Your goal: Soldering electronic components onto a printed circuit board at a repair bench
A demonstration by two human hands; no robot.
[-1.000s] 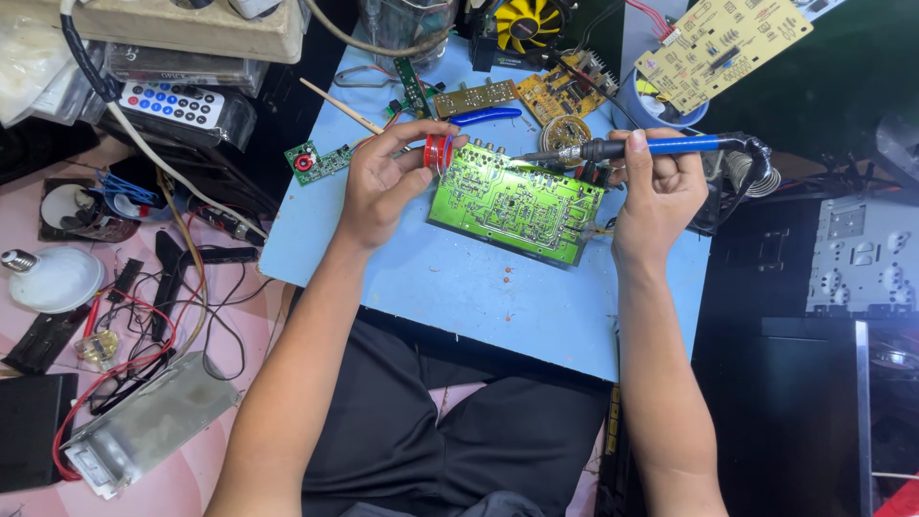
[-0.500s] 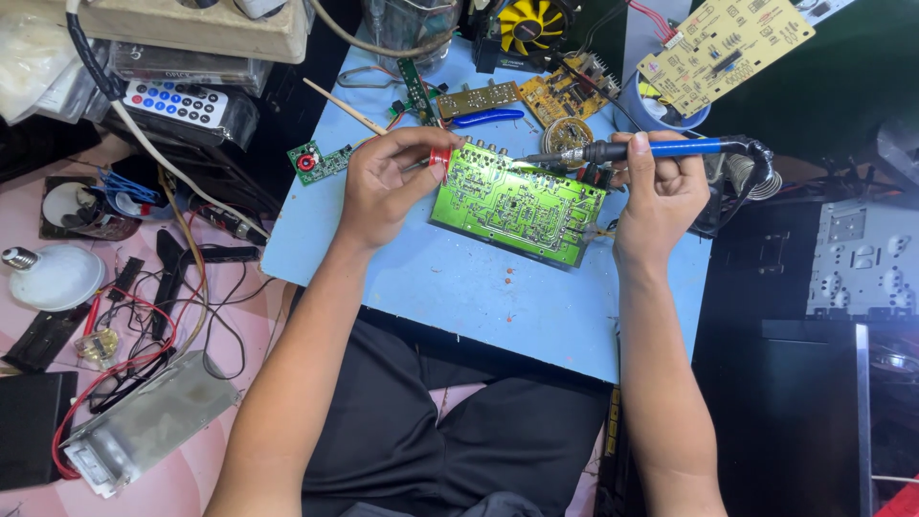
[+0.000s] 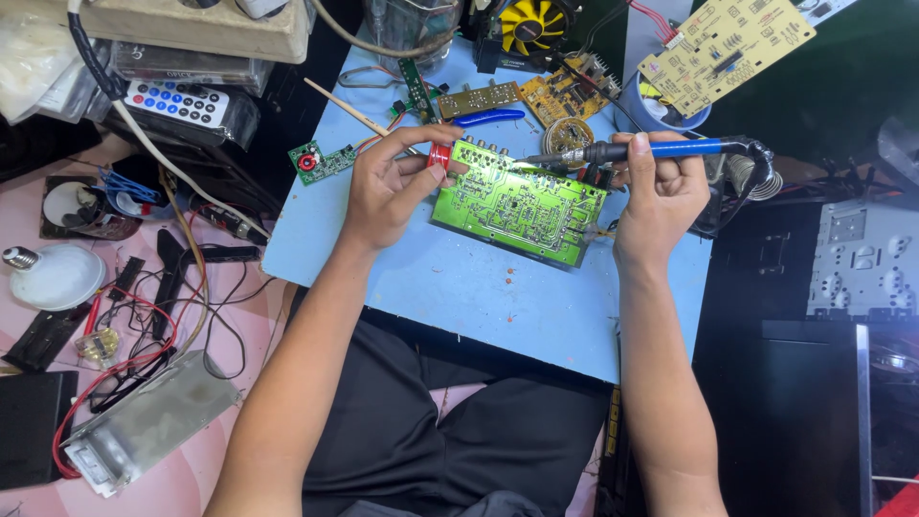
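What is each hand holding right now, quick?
Left hand: closed on a small red spool at the edge of the green circuit board.
Right hand: closed around the blue-handled soldering iron.

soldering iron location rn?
Head view, upper right: the soldering iron is in the right hand, tip over the green circuit board.

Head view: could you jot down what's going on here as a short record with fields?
surface: blue board across the person's lap
main thing: green circuit board, solder side up
left hand: grips the board's left edge, by a red part
right hand: holds a soldering iron, blue handle, tip pointing left over the board's top edge
nearby: remote, bulb, yellow fan, more circuit boards, wires
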